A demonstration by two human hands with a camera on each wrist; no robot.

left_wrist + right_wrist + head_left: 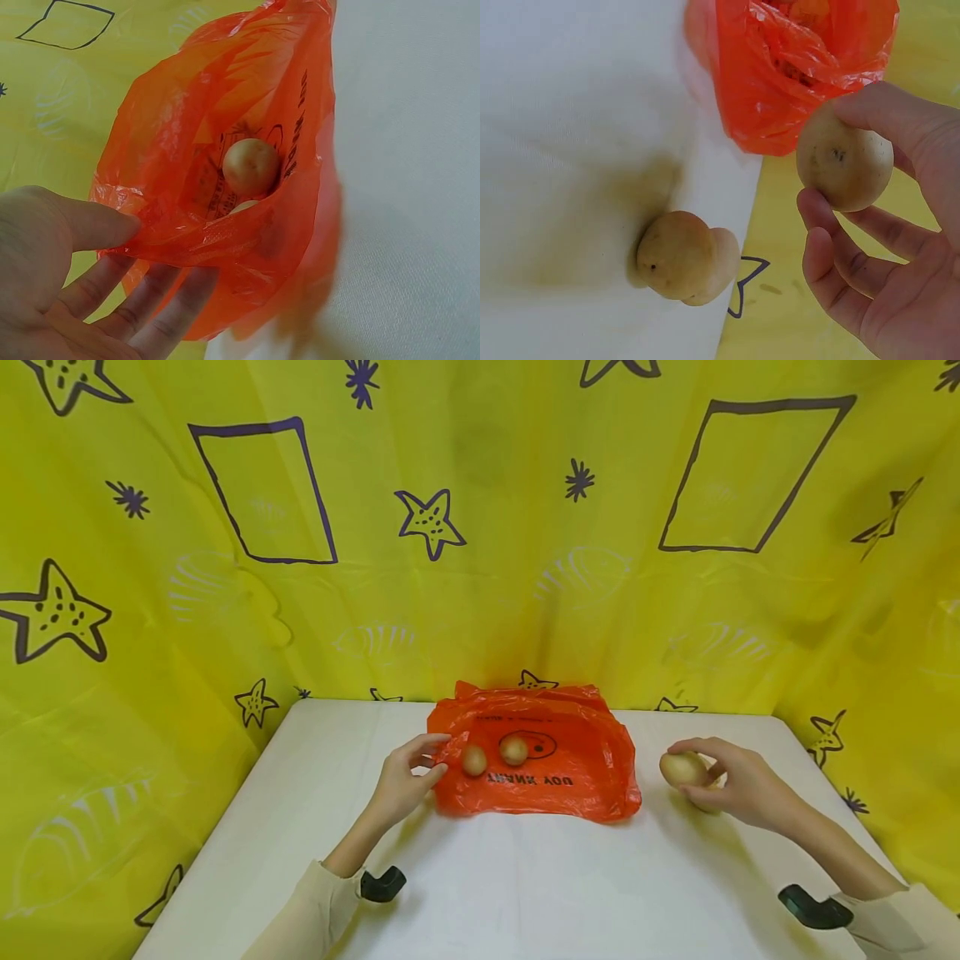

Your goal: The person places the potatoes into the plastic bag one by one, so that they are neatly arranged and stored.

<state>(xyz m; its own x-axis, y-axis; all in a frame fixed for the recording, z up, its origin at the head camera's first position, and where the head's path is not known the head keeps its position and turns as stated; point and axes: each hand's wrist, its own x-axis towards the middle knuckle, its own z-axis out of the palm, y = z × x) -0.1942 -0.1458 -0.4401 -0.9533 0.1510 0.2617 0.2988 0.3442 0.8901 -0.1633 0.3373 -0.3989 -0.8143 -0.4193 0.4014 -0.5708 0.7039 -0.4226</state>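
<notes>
An orange-red plastic bag (592,781) with printed lettering lies with its mouth spread wide. Two potatoes, one nearer the left (474,760) and one by the middle (513,749), sit inside it. At the bag's left edge my left hand (405,781) pinches the rim; the left wrist view shows the thumb on one side and fingers behind the thin plastic. To the right of the bag, my right hand (738,781) holds a potato (844,157) between thumb and fingers, above the table. Below that hand, two more potatoes (676,255) lie close together on the table, one partly hiding the other.
A white table (525,893) carries everything. Yellow curtains (480,610) with drawn stars and fish hang behind it and along both sides. Dark devices are worn at the left wrist (382,885) and the right wrist (813,908).
</notes>
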